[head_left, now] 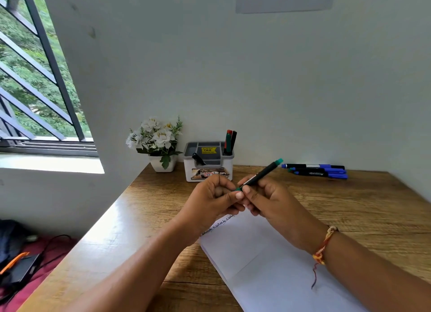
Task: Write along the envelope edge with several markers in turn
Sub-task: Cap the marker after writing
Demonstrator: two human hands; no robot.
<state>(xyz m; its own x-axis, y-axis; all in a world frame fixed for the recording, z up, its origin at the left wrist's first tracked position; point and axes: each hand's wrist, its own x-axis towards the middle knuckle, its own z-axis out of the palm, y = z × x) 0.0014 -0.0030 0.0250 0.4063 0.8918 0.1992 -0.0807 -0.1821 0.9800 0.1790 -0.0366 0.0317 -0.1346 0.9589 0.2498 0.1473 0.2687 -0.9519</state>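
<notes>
A black marker with a green end (263,173) is held above the desk, tilted up to the right. My right hand (268,199) grips its barrel. My left hand (214,197) pinches the marker's lower, green end, which is mostly hidden by the fingers. Under both hands lies a white envelope (268,265) with small handwriting along its top left edge (218,226). A grey and white organiser (208,164) at the back holds a red and a black marker (229,142) upright.
Several blue-capped markers (317,170) lie at the back right of the wooden desk (373,206). A white pot of artificial flowers (158,146) stands left of the organiser. The wall runs close behind. A window and a drop to the floor are on the left.
</notes>
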